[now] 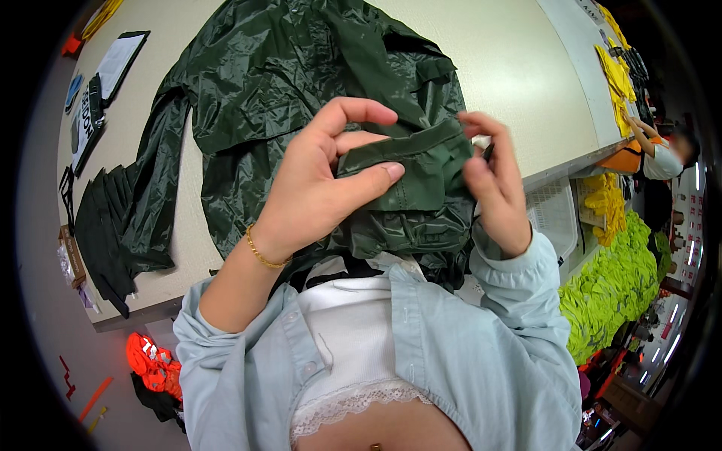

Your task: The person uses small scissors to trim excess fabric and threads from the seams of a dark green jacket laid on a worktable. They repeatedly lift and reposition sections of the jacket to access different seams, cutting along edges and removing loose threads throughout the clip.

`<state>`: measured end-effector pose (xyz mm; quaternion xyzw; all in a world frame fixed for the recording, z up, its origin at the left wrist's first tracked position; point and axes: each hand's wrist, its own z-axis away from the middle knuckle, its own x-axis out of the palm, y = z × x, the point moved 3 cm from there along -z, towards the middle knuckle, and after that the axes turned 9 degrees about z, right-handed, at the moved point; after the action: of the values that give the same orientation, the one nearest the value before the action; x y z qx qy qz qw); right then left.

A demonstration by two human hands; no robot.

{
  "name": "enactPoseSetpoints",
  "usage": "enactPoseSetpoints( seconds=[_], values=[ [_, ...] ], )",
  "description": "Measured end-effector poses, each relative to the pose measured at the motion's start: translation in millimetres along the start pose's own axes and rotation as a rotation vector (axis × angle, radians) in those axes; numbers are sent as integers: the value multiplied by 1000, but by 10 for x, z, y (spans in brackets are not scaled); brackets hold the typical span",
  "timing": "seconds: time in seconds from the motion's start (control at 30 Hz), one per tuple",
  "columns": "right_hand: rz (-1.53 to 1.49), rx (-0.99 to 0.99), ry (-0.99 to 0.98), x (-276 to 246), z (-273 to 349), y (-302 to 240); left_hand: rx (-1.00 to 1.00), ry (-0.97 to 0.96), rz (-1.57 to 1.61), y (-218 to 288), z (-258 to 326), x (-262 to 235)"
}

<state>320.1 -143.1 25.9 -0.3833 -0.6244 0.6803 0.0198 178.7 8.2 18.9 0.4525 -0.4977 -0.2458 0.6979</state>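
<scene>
A dark green, shiny rain jacket (256, 98) lies spread on the table in front of me. Raised from it is a folded edge with a stitched flap (410, 177), close to my body. My left hand (316, 173) is closed on this flap, thumb on the front and a finger behind it, with the index finger lifted off. Beside the flap's right end is my right hand (500, 177), slightly blurred. Its thumb and index finger are apart and bent toward the fabric; its other fingers are partly hidden.
The pale table (519, 90) extends right and away. Pleated dark green fabric (105, 218) and flat packages (120, 64) lie at left. Beyond the right edge are a white plastic crate (553, 214), a lime-green garment pile (617, 286) and a co-worker (665, 154). Orange garments (154, 364) lie lower left.
</scene>
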Motion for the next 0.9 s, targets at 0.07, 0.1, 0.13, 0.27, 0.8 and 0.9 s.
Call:
enactPoseSetpoints(
  seconds=[0.07, 0.1, 0.13, 0.27, 0.8, 0.9],
  values=[
    [394, -274, 45, -127, -8, -226, 23, 10, -30, 45, 10, 12],
    [412, -303, 15, -136, -5, -273, 34, 9, -45, 59, 6, 22],
    [430, -332, -15, -134, 2, -311, 26, 1, -57, 57, 3, 27],
    [675, -584, 28, -170, -46, -387, 38, -22, -98, 85, -4, 65],
    [899, -839, 176, -138, -165, -452, 3, -54, -146, 106, -5, 107],
    [913, -865, 174, -121, -175, -454, 2, -60, -134, 81, -14, 90]
  ],
)
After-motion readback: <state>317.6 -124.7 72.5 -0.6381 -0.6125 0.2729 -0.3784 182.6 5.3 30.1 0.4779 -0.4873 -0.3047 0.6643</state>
